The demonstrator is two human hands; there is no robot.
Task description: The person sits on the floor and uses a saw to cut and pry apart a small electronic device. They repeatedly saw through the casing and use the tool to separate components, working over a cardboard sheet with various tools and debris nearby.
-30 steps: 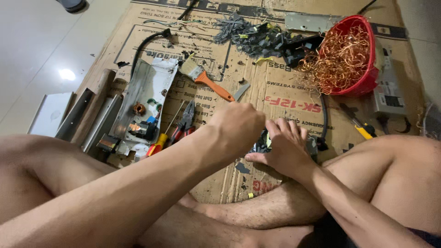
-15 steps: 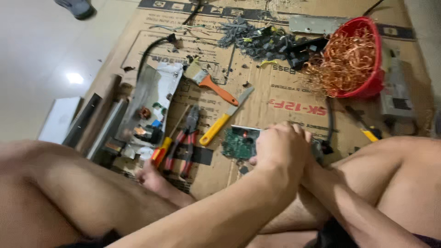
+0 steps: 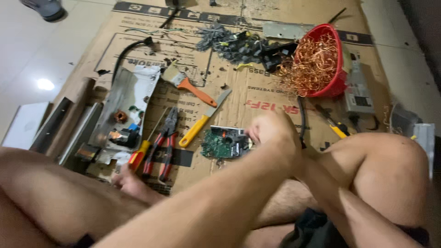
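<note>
Where the folded legs leave a gap, the green circuit board (image 3: 220, 144) lies flat on the cardboard sheet (image 3: 257, 98) spread over the floor, with dark parts still standing on it. The left hand (image 3: 273, 131) is at its right edge, its fingers (image 3: 251, 133) curled narrow and, as far as the blur allows, pinching that edge. The right hand is hidden behind the left one, so I cannot tell how its fingers stand; only its forearm (image 3: 321, 183) shows.

Just left of the board lie a yellow-handled knife (image 3: 202, 121), red-handled pliers (image 3: 165, 138) and a screwdriver (image 3: 142, 149), none of them touched. Further left is an opened metal casing (image 3: 121, 98) with a small copper coil in it. Well beyond the board sit a brush (image 3: 188, 85), a heap of dark loose parts (image 3: 239, 43) and a red basket (image 3: 337, 82) piled with copper wire (image 3: 310, 64).

Judging by those heaps, much stripping looks done, while this board seems barely begun.
</note>
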